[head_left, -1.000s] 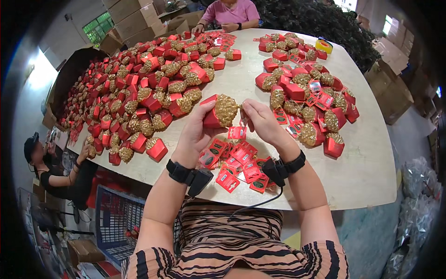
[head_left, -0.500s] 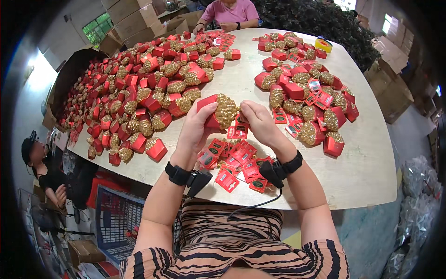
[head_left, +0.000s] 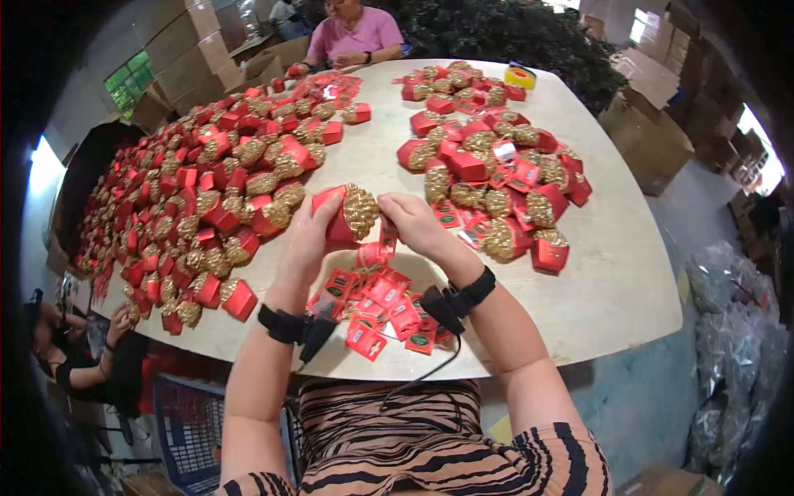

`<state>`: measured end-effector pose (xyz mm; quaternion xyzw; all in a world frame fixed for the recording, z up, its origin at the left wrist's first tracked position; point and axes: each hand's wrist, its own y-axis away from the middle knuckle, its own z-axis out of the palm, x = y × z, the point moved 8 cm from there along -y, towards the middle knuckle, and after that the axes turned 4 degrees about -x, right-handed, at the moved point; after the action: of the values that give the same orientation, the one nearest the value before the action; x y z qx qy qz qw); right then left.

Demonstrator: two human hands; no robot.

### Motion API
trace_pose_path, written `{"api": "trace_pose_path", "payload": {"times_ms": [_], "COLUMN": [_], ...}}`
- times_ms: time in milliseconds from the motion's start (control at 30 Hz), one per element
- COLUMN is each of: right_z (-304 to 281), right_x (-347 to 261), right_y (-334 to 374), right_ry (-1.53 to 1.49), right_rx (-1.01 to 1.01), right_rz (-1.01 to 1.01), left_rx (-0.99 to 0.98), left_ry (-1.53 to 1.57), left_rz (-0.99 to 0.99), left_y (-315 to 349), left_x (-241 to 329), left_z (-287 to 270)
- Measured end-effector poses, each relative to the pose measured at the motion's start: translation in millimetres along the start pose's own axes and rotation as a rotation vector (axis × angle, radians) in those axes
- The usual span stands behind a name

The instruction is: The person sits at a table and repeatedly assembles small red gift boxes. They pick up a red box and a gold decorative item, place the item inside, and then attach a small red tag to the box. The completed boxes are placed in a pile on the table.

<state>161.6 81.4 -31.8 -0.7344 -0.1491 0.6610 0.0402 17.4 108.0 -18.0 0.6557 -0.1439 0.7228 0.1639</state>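
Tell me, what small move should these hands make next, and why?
Perhaps the right hand should ease the red tag closer to the ornament: the left hand grips its red base, leaving the gold end exposed, and the tag hangs just beside it, below the right fingers. Whether it is already attached is too small to tell.

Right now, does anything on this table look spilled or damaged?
Nothing stands out as damaged or spilled. Red-and-gold ornaments lie jumbled and red tags overlap in a loose heap, but that looks merely untidy.
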Motion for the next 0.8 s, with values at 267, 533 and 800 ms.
{"api": "trace_pose_path", "payload": {"times_ms": [267,533,800], "right_z": [-159.8,-133.0,-71.6], "right_x": [-30.7,-38.4,-21.4], "right_y": [39.6,36.1,15.2], "right_ry": [0.811,1.002,0.685], "right_rx": [0.73,0.542,0.178], "right_rz": [-0.116,0.016,0.013], "left_rx": [-0.311,-0.487,-0.424], "left_ry": [-1.054,-1.272,-1.02], "left_rz": [-0.053,-0.156,-0.203], "left_y": [-34.7,-35.4,-56.9], "left_x": [-42.0,-73.7,-90.5], "left_z": [-0.2,23.5,5.4]}}
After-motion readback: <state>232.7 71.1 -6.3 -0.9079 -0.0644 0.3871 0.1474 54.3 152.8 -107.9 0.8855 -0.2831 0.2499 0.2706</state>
